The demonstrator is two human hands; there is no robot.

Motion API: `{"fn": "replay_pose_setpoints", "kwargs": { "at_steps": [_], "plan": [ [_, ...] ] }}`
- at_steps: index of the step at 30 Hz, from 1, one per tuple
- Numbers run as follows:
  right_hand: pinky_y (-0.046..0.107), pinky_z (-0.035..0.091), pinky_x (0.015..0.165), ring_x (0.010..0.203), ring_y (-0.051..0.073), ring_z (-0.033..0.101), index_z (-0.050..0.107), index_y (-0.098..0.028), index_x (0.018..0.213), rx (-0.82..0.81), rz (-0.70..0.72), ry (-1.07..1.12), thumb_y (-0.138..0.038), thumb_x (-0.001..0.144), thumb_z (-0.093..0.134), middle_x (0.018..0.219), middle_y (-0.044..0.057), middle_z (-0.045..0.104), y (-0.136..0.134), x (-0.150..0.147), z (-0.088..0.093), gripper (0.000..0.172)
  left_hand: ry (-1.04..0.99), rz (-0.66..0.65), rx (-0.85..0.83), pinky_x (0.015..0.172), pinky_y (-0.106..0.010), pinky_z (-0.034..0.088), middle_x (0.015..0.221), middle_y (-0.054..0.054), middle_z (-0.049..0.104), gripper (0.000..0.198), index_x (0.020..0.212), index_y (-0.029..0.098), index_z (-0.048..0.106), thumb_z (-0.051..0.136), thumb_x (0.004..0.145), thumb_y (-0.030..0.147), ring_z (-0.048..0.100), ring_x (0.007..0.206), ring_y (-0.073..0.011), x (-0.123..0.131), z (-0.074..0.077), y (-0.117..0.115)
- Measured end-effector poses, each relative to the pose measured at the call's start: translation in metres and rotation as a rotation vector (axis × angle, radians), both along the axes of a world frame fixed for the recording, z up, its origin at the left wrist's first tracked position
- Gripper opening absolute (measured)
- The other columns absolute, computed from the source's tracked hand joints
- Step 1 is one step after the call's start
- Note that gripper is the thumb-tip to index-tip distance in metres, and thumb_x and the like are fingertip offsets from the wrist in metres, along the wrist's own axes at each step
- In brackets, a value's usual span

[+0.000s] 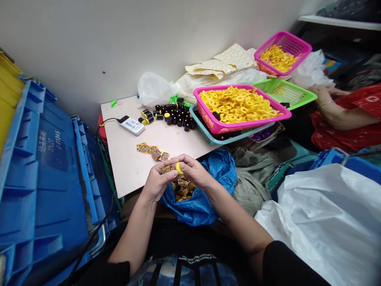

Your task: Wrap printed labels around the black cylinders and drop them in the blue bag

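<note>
A small labelled cylinder with a yellow end is held between my two hands. Fingers of my left hand wrap round its labelled body. My right hand grips the yellow end. Below them a blue bag lies open, with many labelled pieces inside. Printed sticker pieces lie on the white table just beyond my hands. Farther back is a pile of black cylinders, a few with yellow ends.
A pink basket of yellow ring-shaped parts rests on a light blue basket. Behind are a green basket and another pink basket. A white device lies at left. Another person's arm shows at right; blue crates stand left.
</note>
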State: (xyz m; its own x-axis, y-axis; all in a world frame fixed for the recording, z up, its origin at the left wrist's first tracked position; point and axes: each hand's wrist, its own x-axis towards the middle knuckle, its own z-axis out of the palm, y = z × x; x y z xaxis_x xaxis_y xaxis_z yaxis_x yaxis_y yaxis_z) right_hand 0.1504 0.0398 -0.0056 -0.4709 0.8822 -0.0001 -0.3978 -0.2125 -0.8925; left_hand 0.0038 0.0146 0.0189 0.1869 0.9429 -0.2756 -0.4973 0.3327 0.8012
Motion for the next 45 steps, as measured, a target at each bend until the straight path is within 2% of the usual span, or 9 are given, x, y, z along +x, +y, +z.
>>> {"fn": "replay_pose_setpoints", "kwargs": {
  "at_steps": [6,12,15,18,21,25,31,38,45],
  "plan": [
    [0.025,0.050,0.068,0.078,0.013,0.060,0.062,-0.022,0.095,0.065,-0.043,-0.144,-0.054,0.072,0.070,0.090,0.001,0.065,0.002,0.013,0.002,0.040,-0.002,-0.027,-0.013,0.069,-0.027,0.058,0.083,-0.003,0.072,0.039,0.090,0.017,0.070,0.084,0.054,0.026,0.067,0.069,-0.0138,0.012,-0.001,0.002],
    [0.024,0.051,0.064,0.075,0.013,0.060,0.058,-0.020,0.095,0.165,0.107,-0.216,-0.052,0.070,0.072,0.087,0.001,0.063,0.020,0.040,0.013,0.043,0.046,-0.124,0.095,0.068,-0.029,0.056,0.078,-0.001,0.070,0.039,0.091,0.018,0.069,0.082,0.057,0.031,0.067,0.068,-0.0151,0.025,-0.010,0.010],
    [0.025,0.051,0.069,0.080,0.014,0.063,0.060,-0.018,0.098,0.295,0.338,-0.398,-0.042,0.072,0.073,0.089,0.001,0.066,0.031,0.063,0.018,0.038,0.273,-0.277,0.166,0.071,-0.035,0.056,0.082,-0.004,0.071,0.037,0.096,0.019,0.070,0.076,0.065,0.038,0.067,0.071,-0.0192,0.021,-0.022,0.008],
    [0.030,0.051,0.077,0.089,0.018,0.065,0.064,-0.017,0.104,0.440,0.481,-0.695,-0.038,0.073,0.072,0.098,0.005,0.070,0.053,0.079,0.015,0.037,0.731,-0.370,0.428,0.091,-0.042,0.049,0.107,-0.008,0.070,0.041,0.102,0.023,0.071,0.077,0.064,0.036,0.063,0.101,-0.0268,0.009,-0.036,0.008],
    [0.034,0.049,0.082,0.093,0.020,0.064,0.066,-0.017,0.103,0.581,0.182,-0.923,-0.036,0.083,0.061,0.103,0.008,0.070,0.093,0.065,0.008,0.029,1.043,-0.171,0.587,0.097,-0.042,0.044,0.114,-0.008,0.067,0.034,0.108,0.024,0.069,0.068,0.076,0.033,0.058,0.109,-0.0250,-0.011,-0.049,0.019],
    [0.041,0.041,0.092,0.101,0.023,0.058,0.067,-0.017,0.102,0.775,-0.190,-1.166,-0.025,0.086,0.056,0.107,0.009,0.069,0.168,0.003,0.006,0.021,1.359,0.159,0.592,0.094,-0.043,0.046,0.104,-0.009,0.069,0.023,0.103,0.022,0.070,0.056,0.085,0.026,0.059,0.102,-0.0250,-0.044,-0.066,0.043],
    [0.046,0.032,0.091,0.115,0.034,0.039,0.062,-0.008,0.111,0.793,-0.475,-1.621,-0.031,0.086,0.057,0.122,0.021,0.055,0.251,-0.072,-0.007,0.035,1.490,0.119,0.605,0.095,-0.043,0.046,0.115,-0.009,0.068,0.032,0.113,0.021,0.068,0.059,0.082,0.017,0.059,0.105,-0.0263,-0.069,-0.094,0.062],
    [0.043,0.027,0.086,0.107,0.030,0.040,0.059,-0.007,0.109,0.937,-0.388,-1.755,-0.011,0.091,0.036,0.109,0.020,0.057,0.254,-0.086,-0.033,0.030,1.433,0.080,0.606,0.093,-0.043,0.048,0.112,-0.008,0.070,0.031,0.106,0.023,0.071,0.054,0.083,0.011,0.061,0.102,-0.0246,-0.079,-0.100,0.057],
    [0.041,0.026,0.084,0.105,0.031,0.042,0.057,-0.017,0.109,0.982,-0.520,-1.582,-0.033,0.088,0.054,0.111,0.015,0.059,0.203,-0.070,-0.009,0.027,1.453,-0.023,0.545,0.093,-0.038,0.046,0.105,-0.007,0.069,0.032,0.098,0.022,0.073,0.052,0.078,0.009,0.059,0.101,-0.0237,-0.090,-0.081,0.055]
  ]
}}
